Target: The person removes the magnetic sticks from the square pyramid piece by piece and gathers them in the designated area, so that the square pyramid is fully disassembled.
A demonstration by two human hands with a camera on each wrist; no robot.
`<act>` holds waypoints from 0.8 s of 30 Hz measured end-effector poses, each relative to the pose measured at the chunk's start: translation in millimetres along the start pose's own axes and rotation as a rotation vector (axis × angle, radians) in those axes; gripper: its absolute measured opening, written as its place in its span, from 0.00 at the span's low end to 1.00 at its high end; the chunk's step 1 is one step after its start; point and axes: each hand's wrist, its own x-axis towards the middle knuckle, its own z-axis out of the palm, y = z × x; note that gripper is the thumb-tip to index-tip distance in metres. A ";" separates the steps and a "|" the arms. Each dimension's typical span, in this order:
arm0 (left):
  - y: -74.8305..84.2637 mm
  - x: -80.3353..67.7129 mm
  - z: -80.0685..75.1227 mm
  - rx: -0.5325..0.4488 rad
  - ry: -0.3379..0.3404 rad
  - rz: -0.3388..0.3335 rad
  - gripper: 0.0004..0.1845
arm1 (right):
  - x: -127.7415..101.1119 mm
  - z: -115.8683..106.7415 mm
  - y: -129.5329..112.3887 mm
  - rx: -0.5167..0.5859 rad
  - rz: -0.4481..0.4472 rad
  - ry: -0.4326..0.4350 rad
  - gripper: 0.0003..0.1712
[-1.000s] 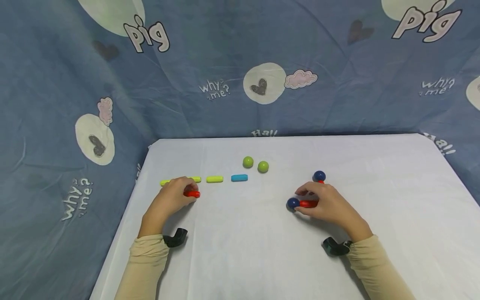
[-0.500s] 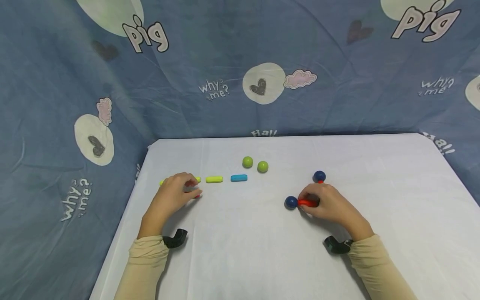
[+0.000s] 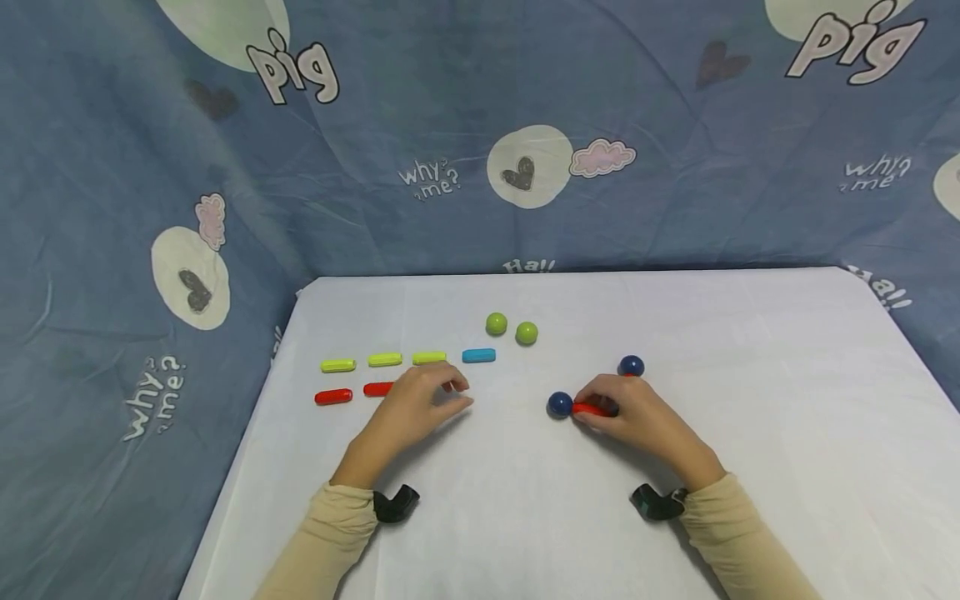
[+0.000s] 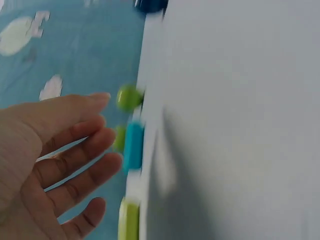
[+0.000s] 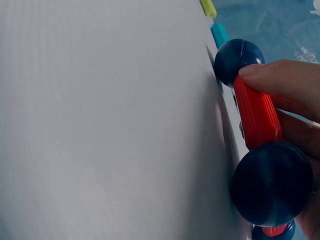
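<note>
My right hand [image 3: 637, 412] pinches a red ribbed rod [image 5: 257, 112] between thumb and fingers. A dark blue ball [image 5: 239, 61] sits at the rod's far end and a second dark blue ball [image 5: 272, 182] at its near end. Part of another red rod and ball shows below that, and in the head view a blue ball [image 3: 631, 365] peeks out behind the hand. My left hand [image 3: 415, 407] holds nothing; its fingers are apart and loosely bent. It hovers just right of a red rod [image 3: 377, 389], partly covering it.
Three yellow-green rods [image 3: 338, 365] and a blue rod [image 3: 478, 356] form a row on the white table [image 3: 495, 500]. Another red rod [image 3: 333, 397] lies at the left. Behind the row are two green balls [image 3: 496, 323]. A patterned blue cloth [image 3: 450, 233] hangs beyond the table.
My left hand has let go of a red rod, leaving it on the table, and moved right. My right hand has shifted slightly left with the rods and balls.
</note>
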 end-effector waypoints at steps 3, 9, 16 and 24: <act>13.8 1.3 13.3 -0.050 -0.063 0.021 0.10 | 0.8 2.3 -2.9 0.009 0.004 -0.017 0.09; 31.4 4.3 35.7 -0.084 -0.133 0.024 0.15 | 2.3 6.9 -6.7 0.022 -0.009 -0.038 0.09; 49.1 22.1 58.9 -0.168 -0.158 -0.006 0.24 | 1.2 10.2 -6.4 0.036 -0.013 -0.031 0.08; 69.7 37.9 73.5 -0.167 -0.148 -0.009 0.21 | 2.1 8.5 -4.0 0.027 -0.065 0.000 0.08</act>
